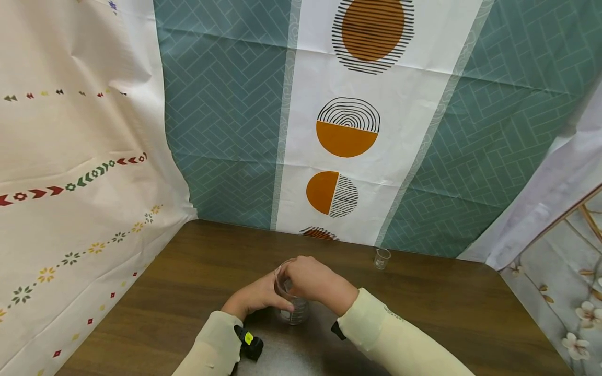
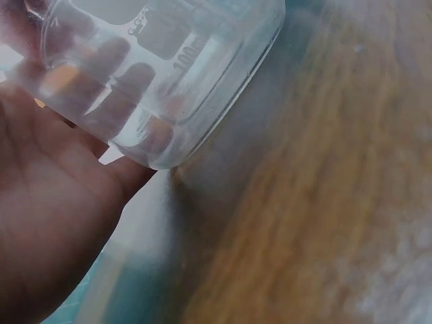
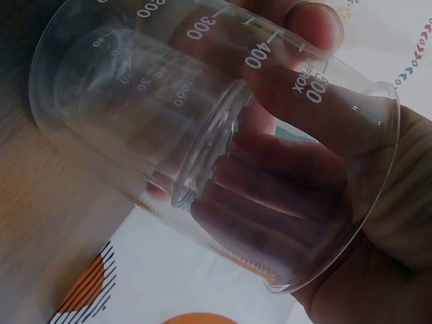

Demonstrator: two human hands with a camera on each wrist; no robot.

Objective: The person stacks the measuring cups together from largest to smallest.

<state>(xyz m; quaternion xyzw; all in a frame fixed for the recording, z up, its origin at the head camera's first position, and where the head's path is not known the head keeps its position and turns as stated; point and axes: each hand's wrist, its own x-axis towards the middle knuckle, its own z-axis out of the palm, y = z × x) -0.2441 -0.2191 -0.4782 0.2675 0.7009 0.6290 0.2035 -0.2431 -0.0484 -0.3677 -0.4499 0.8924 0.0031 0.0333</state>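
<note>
A large clear glass beaker [image 1: 299,312] with white volume marks stands upright on the table, in front of me. My left hand [image 1: 257,296] grips it round the side, thumb toward me. From above, my right hand [image 1: 317,282] reaches down inside the mouth. The right wrist view shows a smaller glass beaker [image 3: 145,84] within the large one, its rim between my right thumb and fingers [image 3: 270,189]. In the left wrist view the large beaker's lower wall shows the left fingers [image 2: 131,88] through the glass.
Farther back on the brown wooden table [image 1: 442,297], to the right, stands a tiny glass beaker [image 1: 382,258]. A patterned curtain [image 1: 226,130] hangs along the back edge, with a cream cloth [image 1: 94,130] at left and a floral cloth [image 1: 569,282] at right.
</note>
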